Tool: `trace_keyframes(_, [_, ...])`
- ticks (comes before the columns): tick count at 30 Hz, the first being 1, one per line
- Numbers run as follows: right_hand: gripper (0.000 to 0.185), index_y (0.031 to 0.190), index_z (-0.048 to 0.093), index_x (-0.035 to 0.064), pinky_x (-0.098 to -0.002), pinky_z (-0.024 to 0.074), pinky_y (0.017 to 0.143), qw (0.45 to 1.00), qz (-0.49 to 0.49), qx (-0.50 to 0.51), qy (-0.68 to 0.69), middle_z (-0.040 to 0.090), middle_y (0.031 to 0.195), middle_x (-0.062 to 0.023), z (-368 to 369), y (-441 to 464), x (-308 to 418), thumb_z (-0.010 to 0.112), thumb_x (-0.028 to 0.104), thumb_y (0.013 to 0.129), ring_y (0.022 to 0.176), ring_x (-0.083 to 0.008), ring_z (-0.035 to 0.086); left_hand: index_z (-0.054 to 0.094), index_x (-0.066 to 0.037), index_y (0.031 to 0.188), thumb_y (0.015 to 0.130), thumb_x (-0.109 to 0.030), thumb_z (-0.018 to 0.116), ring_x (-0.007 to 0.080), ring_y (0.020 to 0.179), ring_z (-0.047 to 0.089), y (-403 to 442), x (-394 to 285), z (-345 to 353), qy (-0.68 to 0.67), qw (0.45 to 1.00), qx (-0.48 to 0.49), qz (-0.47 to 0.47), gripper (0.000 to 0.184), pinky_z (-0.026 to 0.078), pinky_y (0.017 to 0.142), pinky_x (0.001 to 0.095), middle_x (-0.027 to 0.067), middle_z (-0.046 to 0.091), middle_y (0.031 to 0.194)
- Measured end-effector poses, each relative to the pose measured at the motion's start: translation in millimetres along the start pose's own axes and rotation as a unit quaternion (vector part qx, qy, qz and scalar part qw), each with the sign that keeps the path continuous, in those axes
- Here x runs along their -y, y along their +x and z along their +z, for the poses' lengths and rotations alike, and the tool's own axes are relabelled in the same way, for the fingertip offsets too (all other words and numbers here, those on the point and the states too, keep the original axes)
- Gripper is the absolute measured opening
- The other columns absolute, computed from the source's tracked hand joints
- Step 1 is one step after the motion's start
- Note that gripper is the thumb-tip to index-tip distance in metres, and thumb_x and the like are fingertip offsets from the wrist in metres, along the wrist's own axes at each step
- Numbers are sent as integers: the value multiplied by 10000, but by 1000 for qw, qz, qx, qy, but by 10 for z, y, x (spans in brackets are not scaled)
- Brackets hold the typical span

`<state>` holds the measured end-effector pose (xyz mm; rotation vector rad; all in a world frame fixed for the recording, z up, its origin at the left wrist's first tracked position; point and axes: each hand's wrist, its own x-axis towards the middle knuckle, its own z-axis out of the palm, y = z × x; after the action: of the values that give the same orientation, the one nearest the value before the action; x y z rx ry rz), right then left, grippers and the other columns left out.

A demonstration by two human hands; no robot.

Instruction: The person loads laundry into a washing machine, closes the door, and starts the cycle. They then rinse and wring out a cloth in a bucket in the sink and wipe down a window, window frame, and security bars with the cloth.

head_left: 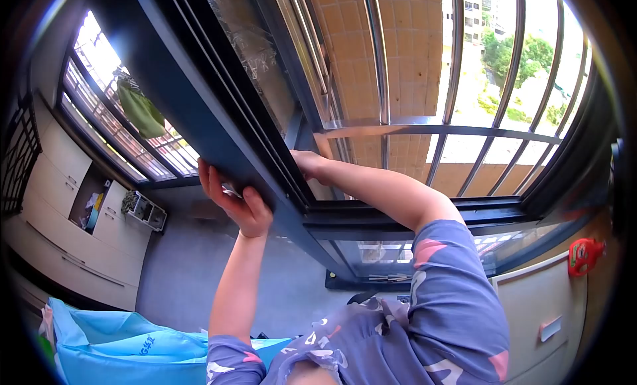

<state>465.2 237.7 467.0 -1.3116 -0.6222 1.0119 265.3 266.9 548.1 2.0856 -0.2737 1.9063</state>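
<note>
A dark window frame [259,179] runs diagonally through the middle of the head view. My left hand [240,209] is at its inner side, with the fingers curled against the frame and the thumb apart from them; a small shiny patch shows between. My right arm reaches through the window opening to the outer side. There my right hand [307,164] is beside the frame's edge, and the frame hides most of its fingers. Whether the right hand holds anything cannot be seen. Close to it, a glass pane [255,60] stands in its dark frame.
Metal security bars [458,73] stand outside, before a tiled wall [378,46]. A red bottle [585,256] sits at right on a pale cabinet [537,299]. A light-blue bag [133,352] is at lower left, a green cloth [141,109] hangs by the far window, and drawers [79,239] line the left.
</note>
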Motion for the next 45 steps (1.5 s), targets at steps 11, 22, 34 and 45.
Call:
trace_keyframes(11, [401, 1144, 643, 98, -291, 531, 853, 922, -189, 105, 321, 701, 1023, -62, 403, -595, 1298, 470, 434, 1008, 916, -161, 673, 191, -9, 1498, 1034, -445, 400, 342, 1430, 291, -13, 33, 36, -3, 1000, -11, 1, 670, 282, 1142, 451, 223, 175, 1575])
trace_keyframes(22, [424, 1099, 661, 78, -314, 494, 741, 913, -380, 48, 139, 673, 943, -71, 857, -958, 2917, 487, 432, 944, 800, -158, 636, 224, -20, 1477, 1017, -474, 409, 397, 1424, 279, -85, 79, 87, -11, 999, -31, -17, 672, 284, 1133, 478, 264, 216, 1544])
trace_keyframes(34, [430, 1185, 618, 50, -273, 457, 733, 998, -24, 9, -64, 636, 1004, -57, 55, -1074, 574, 400, 388, 1030, 859, -127, 594, 226, 12, 1476, 1009, -420, 446, 414, 1432, 257, -1, 4, 25, 15, 1000, -11, 4, 673, 230, 1154, 487, 283, 215, 1543])
trace_keyframes(45, [356, 1004, 694, 85, -338, 529, 638, 553, -705, -66, -440, 612, 909, -72, 884, -2213, 1537, 817, 305, 752, 764, -223, 637, 407, -30, 1397, 989, -274, 566, 321, 1329, 422, -6, -111, -476, -112, 978, 45, -173, 501, 379, 1054, 411, 205, 375, 1481])
